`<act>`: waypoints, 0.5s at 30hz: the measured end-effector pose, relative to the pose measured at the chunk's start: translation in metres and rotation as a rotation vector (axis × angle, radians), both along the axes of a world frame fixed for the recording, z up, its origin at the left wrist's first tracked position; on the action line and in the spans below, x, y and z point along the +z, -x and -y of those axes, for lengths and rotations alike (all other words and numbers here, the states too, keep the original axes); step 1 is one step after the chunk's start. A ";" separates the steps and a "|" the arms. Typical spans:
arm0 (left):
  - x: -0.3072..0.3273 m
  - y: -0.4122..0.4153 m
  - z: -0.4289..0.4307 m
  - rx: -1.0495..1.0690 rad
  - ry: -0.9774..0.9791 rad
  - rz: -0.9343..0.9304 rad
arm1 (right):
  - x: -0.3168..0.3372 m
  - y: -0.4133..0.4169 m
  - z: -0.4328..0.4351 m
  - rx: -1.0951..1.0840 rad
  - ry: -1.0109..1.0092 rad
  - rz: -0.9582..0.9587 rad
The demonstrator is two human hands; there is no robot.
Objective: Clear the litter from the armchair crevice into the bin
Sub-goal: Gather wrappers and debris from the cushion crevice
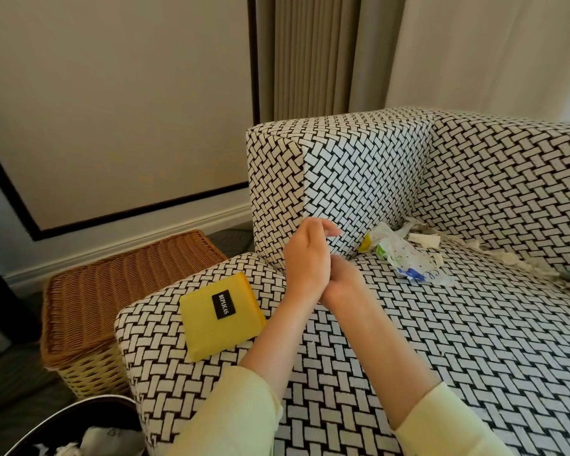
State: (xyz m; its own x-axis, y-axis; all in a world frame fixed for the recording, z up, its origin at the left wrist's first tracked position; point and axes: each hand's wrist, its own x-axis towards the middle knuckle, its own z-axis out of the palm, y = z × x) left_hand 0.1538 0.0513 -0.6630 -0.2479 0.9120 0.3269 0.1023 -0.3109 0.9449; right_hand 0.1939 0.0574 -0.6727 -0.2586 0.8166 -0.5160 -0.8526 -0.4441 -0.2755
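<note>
Litter lies in the armchair (474,340) crevice where the seat meets the back and arm: a crumpled clear plastic wrapper (405,255) with coloured print, a yellow scrap (364,243) and several pale paper scraps (425,240) running right along the back. My left hand (306,255) and my right hand (341,279) are held together above the seat, just left of the litter. The left hand's fingers are relaxed and hold nothing. It hides the right hand's fingers. The dark round bin (76,426) sits at the bottom left with pale litter inside.
A flat yellow pouch (221,315) with a black label lies on the seat's front left corner. A lidded wicker basket (112,291) stands on the floor beside the armchair, behind the bin. Wall and curtains rise behind the chair.
</note>
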 end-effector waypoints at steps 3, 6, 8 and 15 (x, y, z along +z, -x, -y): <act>0.001 0.014 0.005 0.016 -0.045 -0.128 | -0.002 -0.001 0.000 0.017 0.023 -0.084; 0.001 0.043 0.008 0.104 -0.021 -0.295 | 0.007 0.003 0.009 -0.036 0.065 -0.051; -0.006 0.070 0.004 0.219 0.140 -0.569 | -0.001 0.005 0.007 0.000 -0.009 -0.097; -0.022 0.093 0.012 0.157 0.856 -0.973 | -0.001 0.007 0.011 0.126 -0.018 -0.014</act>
State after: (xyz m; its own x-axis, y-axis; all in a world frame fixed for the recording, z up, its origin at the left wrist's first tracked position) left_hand 0.0611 0.0394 -0.6845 -0.3625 0.9019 -0.2348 0.8322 0.4266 0.3542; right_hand 0.1869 0.0466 -0.6734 -0.3664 0.7863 -0.4974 -0.7942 -0.5428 -0.2731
